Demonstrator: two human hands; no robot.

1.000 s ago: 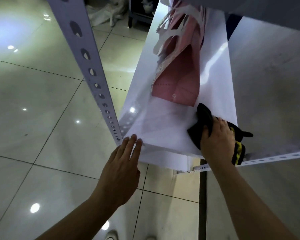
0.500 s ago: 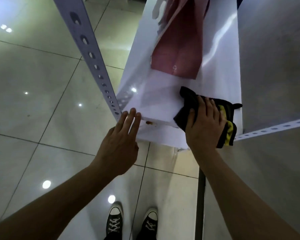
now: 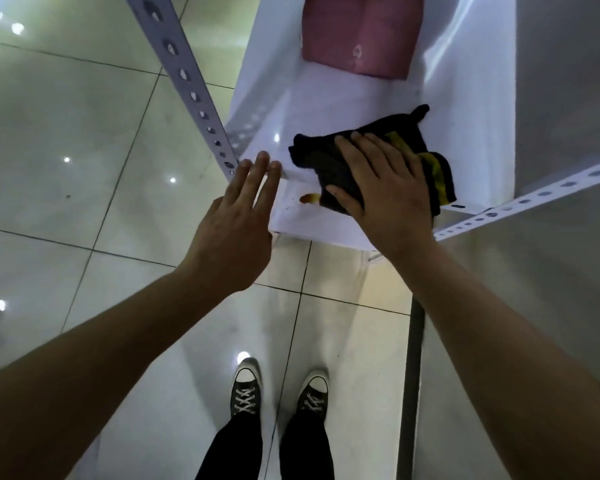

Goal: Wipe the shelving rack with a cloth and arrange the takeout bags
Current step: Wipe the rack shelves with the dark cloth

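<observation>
Steadying: left hand (image 3: 234,233), fingers straight, still touching shelf (image 3: 329,109) corner | orange stain (image 3: 309,198) now exposed on front lip | right hand (image 3: 385,188) flat on black-yellow cloth (image 3: 329,161), dragged forward, stain next | pink takeout bag (image 3: 357,36) behind, unarranged.

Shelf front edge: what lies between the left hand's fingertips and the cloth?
A small orange-brown stain on the white shelf, between the left hand and the black cloth, in the head view.
</observation>
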